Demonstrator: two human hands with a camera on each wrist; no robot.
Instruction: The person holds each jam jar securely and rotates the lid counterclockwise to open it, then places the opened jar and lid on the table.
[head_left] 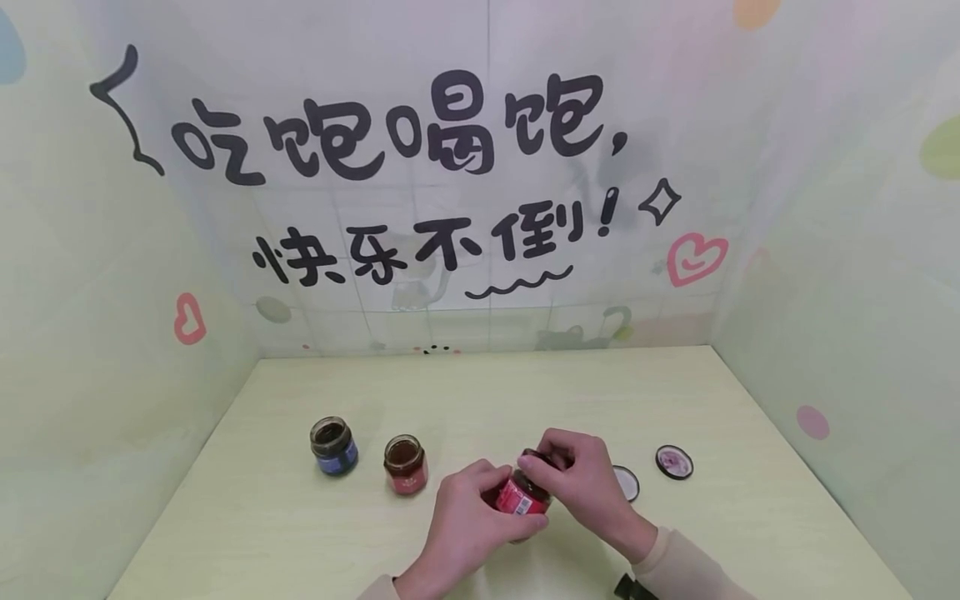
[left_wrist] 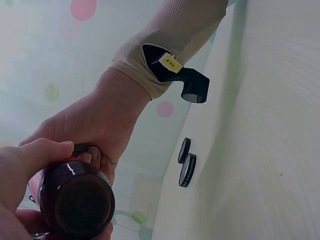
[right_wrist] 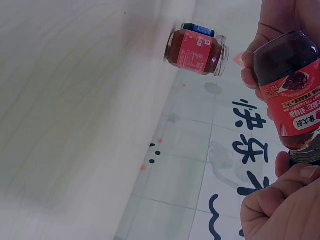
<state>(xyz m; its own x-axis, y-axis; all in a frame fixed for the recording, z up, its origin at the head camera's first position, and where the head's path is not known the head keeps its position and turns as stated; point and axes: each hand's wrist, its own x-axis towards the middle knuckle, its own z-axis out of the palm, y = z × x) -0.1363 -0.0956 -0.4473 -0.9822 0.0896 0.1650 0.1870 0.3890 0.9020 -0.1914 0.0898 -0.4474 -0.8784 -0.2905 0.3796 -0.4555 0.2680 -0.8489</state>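
Note:
My left hand [head_left: 468,517] grips the body of a strawberry jam jar [head_left: 522,498], tilted and lifted above the table. Its red label [right_wrist: 297,97] shows in the right wrist view, and the dark glass base faces the left wrist camera. The fingers of my right hand [head_left: 585,482] are curled round the jar's dark lid [right_wrist: 306,158], which they partly hide. Whether the lid is loose cannot be told. To the left, an open jar with a red label [head_left: 406,467] stands upright beside an open jar with a blue label [head_left: 334,448].
Two loose lids lie on the table to the right: one [head_left: 674,462] with its pale inside up, another [head_left: 627,483] partly behind my right hand. Lettered walls [head_left: 450,250] enclose the table [head_left: 247,533] at the back and sides. A black camera mount [left_wrist: 182,80] sits on the right sleeve.

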